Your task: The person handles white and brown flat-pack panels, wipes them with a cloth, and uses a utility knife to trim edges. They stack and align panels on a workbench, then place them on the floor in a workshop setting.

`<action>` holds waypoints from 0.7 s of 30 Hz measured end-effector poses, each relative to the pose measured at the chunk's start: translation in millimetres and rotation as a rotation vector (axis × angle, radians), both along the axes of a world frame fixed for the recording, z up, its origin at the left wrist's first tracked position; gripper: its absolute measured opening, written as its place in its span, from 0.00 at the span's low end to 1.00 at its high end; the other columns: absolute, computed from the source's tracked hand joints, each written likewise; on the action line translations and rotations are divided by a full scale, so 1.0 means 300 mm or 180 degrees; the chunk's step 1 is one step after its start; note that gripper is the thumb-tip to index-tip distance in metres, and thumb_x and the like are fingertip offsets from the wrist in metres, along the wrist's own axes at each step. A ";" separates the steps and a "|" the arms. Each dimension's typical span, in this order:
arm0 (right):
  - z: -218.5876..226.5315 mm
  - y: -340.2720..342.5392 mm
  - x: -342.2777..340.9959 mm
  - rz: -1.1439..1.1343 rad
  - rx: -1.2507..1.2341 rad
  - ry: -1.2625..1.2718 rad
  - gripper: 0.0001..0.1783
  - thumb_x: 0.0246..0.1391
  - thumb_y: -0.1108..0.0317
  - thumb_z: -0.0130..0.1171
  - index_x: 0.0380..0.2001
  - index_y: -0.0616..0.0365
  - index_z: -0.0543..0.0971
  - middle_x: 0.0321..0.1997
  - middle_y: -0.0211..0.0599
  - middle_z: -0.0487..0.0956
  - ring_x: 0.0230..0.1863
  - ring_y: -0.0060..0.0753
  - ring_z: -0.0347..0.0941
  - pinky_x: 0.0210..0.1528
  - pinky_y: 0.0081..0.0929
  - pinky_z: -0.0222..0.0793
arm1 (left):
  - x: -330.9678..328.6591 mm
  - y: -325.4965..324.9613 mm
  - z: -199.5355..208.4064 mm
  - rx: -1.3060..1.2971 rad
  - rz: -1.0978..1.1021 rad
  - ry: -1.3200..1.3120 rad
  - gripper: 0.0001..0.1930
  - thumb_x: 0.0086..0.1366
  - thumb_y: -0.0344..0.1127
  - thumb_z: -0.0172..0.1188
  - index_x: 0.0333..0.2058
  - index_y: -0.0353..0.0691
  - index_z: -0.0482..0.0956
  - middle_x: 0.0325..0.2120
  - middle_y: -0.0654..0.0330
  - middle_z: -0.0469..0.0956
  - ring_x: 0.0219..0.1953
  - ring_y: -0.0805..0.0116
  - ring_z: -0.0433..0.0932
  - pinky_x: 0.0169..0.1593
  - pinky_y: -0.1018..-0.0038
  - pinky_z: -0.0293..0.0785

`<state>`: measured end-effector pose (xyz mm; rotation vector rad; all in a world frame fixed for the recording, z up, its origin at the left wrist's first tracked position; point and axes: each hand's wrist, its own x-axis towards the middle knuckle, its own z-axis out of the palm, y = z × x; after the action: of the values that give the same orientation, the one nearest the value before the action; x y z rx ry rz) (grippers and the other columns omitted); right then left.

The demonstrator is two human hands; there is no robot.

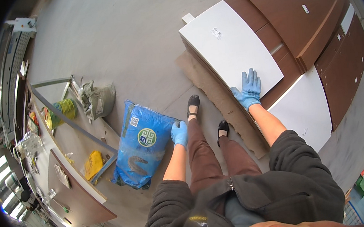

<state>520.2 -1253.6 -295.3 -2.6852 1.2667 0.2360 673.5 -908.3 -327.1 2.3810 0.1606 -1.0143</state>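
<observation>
Hands in blue gloves reached apart over the concrete floor (137, 38). The left hand (179, 133), its grip closed on the top corner of a blue sack (143, 145), held it upright at the person's left. The right hand (247, 89) lay flat, fingers spread, on a white board (228, 45) atop stacked brown panels (306, 18).

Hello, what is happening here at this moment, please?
A person in blue gloves stands on a concrete floor and bends forward. The left hand grips the top corner of a blue bag beside the feet. The right hand lies flat on a white panel that tops a stack of brown boards on cardboard.
</observation>
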 end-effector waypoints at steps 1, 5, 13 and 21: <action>-0.010 -0.014 -0.011 0.0009 -0.0215 -0.0169 0.54 0.51 0.32 0.62 0.72 0.58 0.66 0.82 0.59 0.51 0.83 0.60 0.43 0.80 0.60 0.39 | 0.028 -0.038 -0.004 -0.0117 -0.0097 -0.0531 0.23 0.66 0.47 0.59 0.47 0.31 0.83 0.45 0.39 0.84 0.47 0.41 0.83 0.54 0.57 0.77; -0.057 -0.076 -0.047 -0.0144 -0.0469 -0.0572 0.51 0.53 0.34 0.61 0.70 0.60 0.67 0.81 0.59 0.52 0.82 0.62 0.44 0.80 0.60 0.40 | 0.291 -0.398 0.004 -0.0354 -0.0963 -0.2555 0.20 0.65 0.45 0.62 0.47 0.36 0.85 0.49 0.42 0.82 0.51 0.41 0.79 0.54 0.53 0.76; -0.107 -0.121 -0.042 -0.0283 -0.0356 -0.0921 0.47 0.54 0.39 0.63 0.67 0.62 0.68 0.81 0.60 0.53 0.81 0.67 0.45 0.78 0.66 0.42 | 0.790 -1.409 0.097 -0.1189 -0.1879 -0.2756 0.22 0.66 0.50 0.58 0.51 0.45 0.86 0.47 0.55 0.82 0.52 0.50 0.77 0.55 0.54 0.74; -0.125 -0.138 -0.036 -0.0351 -0.0409 -0.1139 0.44 0.55 0.41 0.63 0.65 0.62 0.68 0.79 0.61 0.56 0.79 0.71 0.49 0.77 0.68 0.44 | 0.888 -1.865 -0.071 -0.1018 -0.2430 -0.0821 0.26 0.69 0.56 0.52 0.51 0.44 0.87 0.50 0.53 0.86 0.55 0.49 0.82 0.62 0.59 0.73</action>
<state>509.3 -1295.1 -332.9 -2.5892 1.3444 -0.3359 940.0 -1467.7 -348.3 2.2569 -0.9932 -0.9270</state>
